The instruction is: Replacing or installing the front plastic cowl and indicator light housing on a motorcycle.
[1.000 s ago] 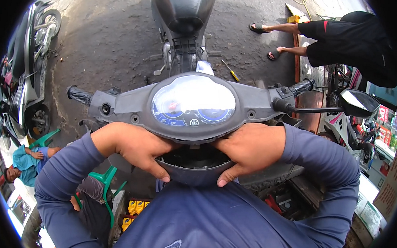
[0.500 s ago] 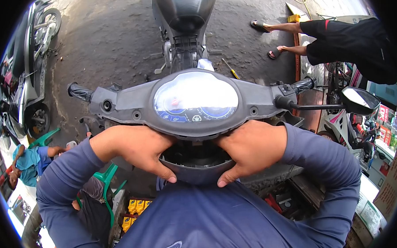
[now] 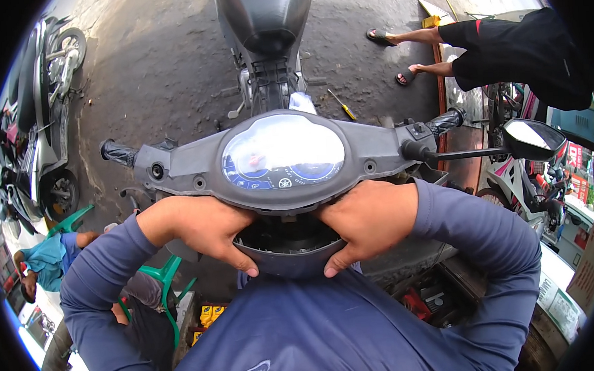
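Dark cover (image 3: 290, 263), below centre: gripped at either end by my left hand (image 3: 209, 229) and right hand (image 3: 368, 221), seemingly for balance.

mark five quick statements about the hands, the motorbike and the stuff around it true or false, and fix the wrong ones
1. The left hand and the right hand both have a thumb on the dark curved cover below the dial panel. True.
2. The mirror is on the person's left. False: it is on the right.
3. A screwdriver with a yellow handle lies on the ground. True.
4. The plastic chair beside the left sleeve is red. False: it is green.
5. The person at the upper right wears sandals. True.
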The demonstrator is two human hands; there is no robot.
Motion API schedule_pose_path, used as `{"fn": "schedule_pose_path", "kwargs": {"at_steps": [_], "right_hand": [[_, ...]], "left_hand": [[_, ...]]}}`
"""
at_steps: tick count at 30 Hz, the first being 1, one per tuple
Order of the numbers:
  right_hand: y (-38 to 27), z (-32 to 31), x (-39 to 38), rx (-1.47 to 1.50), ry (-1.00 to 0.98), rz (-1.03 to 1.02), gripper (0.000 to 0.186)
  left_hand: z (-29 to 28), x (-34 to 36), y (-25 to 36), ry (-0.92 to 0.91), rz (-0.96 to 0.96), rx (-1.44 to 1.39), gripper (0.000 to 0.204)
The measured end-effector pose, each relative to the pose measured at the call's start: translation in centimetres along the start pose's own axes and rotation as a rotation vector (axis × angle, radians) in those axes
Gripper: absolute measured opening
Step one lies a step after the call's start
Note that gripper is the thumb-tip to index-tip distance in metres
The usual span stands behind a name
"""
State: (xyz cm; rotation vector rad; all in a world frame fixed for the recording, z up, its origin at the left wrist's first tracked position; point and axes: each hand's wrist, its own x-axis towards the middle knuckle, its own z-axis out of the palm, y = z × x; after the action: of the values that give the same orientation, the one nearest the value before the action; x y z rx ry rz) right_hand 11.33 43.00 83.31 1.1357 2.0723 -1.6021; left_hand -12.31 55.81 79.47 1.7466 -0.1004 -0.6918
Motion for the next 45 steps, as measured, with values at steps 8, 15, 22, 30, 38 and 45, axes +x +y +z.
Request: {"fn": "schedule_pose_path", "kwargs": {"at_steps": [8, 15, 22, 30, 38, 45], "right_hand": [[0.3, -0.2, 0.0, 0.033, -0.043, -0.045, 0.076], [0.2, -0.6, -0.4, 0.028, -0.036, -0.054, 0.072], [0.3, -0.5, -0.6, 0.036, 0.0, -0.07, 0.074], [0.4, -0.8, -0.5, 0.056, -0.016, -0.079, 0.072], [0.3, -1.2, -0.2, 0.071, -0.103, -0.064, 0.074], [1.1, 0.0, -0.4, 0.075, -0.008, -0.144, 0.082]], "left_hand": [[-0.2, 0.1, -0.3, -0.034, 0.034, -0.028, 0.085], [-0.2, 0.2, -0.4, -0.047, 0.052, -0.015, 0.079], [-1.1, 0.2, 0.4, -0.178, -0.07, -0.071, 0.072], [-0.8, 0.4, 0.1, -0.199, -0.072, -0.032, 0.068], [-0.1, 0.1, -0.5, -0.026, 0.084, -0.083, 0.075], [-1.0, 0.3, -0.1, -0.249, -0.15, -0.156, 0.074]]}}
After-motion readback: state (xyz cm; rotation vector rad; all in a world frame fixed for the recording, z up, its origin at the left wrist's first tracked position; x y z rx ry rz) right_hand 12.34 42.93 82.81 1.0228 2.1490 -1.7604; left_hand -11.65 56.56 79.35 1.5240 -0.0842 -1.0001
